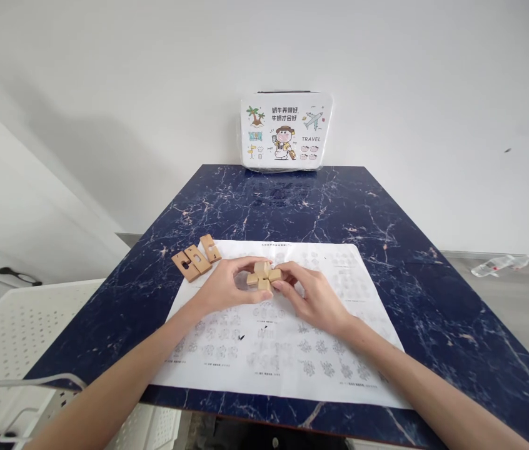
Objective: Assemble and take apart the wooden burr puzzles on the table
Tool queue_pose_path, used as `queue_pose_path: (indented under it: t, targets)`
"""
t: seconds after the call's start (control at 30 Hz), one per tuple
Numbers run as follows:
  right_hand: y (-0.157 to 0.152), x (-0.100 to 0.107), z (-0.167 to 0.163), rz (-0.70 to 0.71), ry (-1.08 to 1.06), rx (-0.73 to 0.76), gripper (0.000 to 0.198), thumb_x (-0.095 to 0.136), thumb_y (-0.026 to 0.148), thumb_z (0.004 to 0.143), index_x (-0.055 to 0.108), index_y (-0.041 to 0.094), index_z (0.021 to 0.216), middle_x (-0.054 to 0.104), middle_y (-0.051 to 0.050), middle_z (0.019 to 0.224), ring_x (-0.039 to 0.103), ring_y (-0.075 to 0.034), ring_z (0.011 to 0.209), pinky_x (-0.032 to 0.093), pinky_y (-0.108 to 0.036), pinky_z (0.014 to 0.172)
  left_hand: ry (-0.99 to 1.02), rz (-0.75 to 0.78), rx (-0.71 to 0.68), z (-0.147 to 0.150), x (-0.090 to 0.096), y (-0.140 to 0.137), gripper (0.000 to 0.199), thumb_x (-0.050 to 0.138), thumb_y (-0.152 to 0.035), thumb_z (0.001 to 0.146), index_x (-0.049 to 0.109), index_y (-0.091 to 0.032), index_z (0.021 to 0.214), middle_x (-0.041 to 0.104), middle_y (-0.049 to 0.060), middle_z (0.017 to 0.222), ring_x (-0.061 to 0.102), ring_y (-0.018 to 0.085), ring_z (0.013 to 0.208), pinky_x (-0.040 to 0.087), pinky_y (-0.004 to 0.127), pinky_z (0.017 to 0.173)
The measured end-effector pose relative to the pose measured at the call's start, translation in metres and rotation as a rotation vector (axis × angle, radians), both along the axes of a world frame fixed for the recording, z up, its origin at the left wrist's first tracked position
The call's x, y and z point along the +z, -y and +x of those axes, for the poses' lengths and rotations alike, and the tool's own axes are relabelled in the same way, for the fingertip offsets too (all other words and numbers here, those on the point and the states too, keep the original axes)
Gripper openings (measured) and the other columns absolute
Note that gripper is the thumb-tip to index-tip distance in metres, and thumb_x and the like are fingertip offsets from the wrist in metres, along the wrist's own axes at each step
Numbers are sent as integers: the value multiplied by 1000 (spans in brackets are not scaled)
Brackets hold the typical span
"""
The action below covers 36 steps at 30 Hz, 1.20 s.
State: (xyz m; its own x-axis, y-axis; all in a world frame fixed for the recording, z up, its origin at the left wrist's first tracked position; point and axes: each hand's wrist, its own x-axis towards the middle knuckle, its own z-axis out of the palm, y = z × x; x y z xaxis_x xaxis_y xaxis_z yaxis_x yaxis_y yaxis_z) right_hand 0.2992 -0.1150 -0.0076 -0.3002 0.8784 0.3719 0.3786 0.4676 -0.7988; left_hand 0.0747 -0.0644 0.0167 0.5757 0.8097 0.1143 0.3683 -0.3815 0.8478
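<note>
A pale wooden interlocking puzzle (263, 271), made of several crossed blocks, is held between my two hands over a printed sheet. My left hand (227, 282) grips it from the left, thumb at the near side and fingers at the far side. On its right, my right hand (314, 294) pinches a block end with thumb and fingertips. Beneath lies the white instruction sheet (264, 381), covered in small line drawings. Beyond my left hand rest three flat wooden pieces (192, 260) with cut-outs and printed numbers, partly on the sheet's corner.
The dark blue marbled table (283, 206) meets the wall at its far end. A white cartoon-printed case (287, 131) stands there against the wall. To the left are a white perforated chair (6, 331) and a white cable (25, 381). A plastic bottle (493, 265) lies on the floor at right.
</note>
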Motion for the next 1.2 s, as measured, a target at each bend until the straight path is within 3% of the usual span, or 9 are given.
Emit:
queue_pose_path:
  t: [0.43,0.77,1.2]
  targets:
    - [-2,-5,1,111,16,25,18,49,30,107,61,20,117,73,-5,94,66,-18,79,52,-31,72,17,-15,-19,1,0,-1,49,84,-40,77,74,-20,121,78,7,116,73,27,106,57,40,95]
    - [-3,-6,5,101,121,5,20,44,37,109,57,21,111,69,-5,91,61,-18,73,47,-33,67,39,95,15,4,0,5,60,87,-36,73,70,-22,129,76,9,124,71,30,114,57,45,101]
    - [-1,-7,2,200,87,29,21,44,33,111,59,20,117,70,-9,101,64,-20,84,52,-34,73,32,23,-5,4,1,4,51,85,-34,74,73,-20,122,78,8,119,73,30,111,57,43,98]
